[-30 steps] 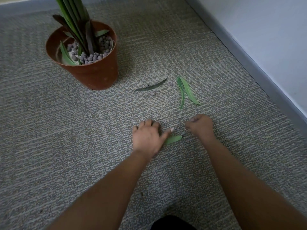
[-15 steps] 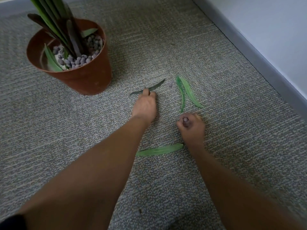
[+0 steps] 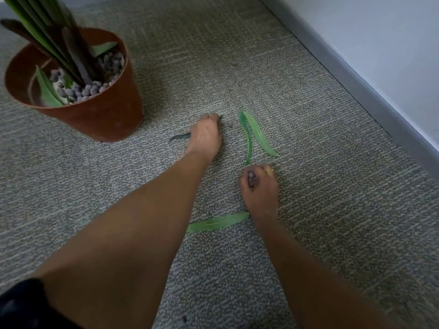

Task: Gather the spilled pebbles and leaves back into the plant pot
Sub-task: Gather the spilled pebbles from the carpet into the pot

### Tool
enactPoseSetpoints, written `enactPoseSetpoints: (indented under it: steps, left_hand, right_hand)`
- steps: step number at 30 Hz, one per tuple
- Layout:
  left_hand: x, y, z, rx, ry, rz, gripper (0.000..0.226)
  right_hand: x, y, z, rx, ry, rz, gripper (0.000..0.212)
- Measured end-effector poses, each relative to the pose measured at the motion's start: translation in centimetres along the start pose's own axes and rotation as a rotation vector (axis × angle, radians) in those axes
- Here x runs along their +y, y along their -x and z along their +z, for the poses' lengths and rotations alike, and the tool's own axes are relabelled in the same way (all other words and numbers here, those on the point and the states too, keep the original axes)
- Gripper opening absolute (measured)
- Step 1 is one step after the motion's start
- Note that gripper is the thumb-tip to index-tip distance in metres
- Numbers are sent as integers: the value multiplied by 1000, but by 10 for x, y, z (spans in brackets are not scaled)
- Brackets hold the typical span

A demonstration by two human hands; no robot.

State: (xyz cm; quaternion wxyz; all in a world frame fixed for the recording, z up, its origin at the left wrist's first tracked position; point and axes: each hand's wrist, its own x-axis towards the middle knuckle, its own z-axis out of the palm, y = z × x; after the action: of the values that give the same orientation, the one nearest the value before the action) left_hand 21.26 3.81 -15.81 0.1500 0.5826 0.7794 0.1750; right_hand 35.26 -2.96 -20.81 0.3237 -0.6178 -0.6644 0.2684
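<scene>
A terracotta plant pot [image 3: 99, 115] stands on the carpet at the left, with grey pebbles, tall leaves and a loose green leaf inside. My left hand [image 3: 205, 137] lies over a dark leaf [image 3: 179, 137], fingertips pressed down on its far end; whether it grips the leaf is unclear. One pebble [image 3: 229, 124] lies just right of those fingertips. My right hand [image 3: 260, 187] is curled shut around dark pebbles [image 3: 251, 177]. Two green leaves [image 3: 257, 135] lie beyond it, and another green leaf [image 3: 217, 222] lies behind its wrist.
Grey patterned carpet [image 3: 332, 186] covers the floor. A grey skirting board [image 3: 356, 86] and a pale wall run diagonally along the right side. A dark sleeve edge [image 3: 21, 302] shows at the bottom left.
My left hand left the near green leaf, reached forward to the dark leaf and now covers most of it. My right hand closed on pebbles and shifted slightly forward. The view moved closer.
</scene>
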Motion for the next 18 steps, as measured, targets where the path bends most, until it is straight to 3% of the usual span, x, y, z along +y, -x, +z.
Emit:
enactPoseSetpoints:
  steps: [6,10,18]
  left_hand:
    - [12,-20,11,-142,-117,85,45]
    - [14,-20,19,-93,-190,98,37]
    - [11,-6,17,-78,-94,43,22]
  right_hand:
    - [2,0,0,-22,34,6,9]
    - [2,0,0,-15,67,-15,9]
    - [5,0,1,-30,27,-21,17]
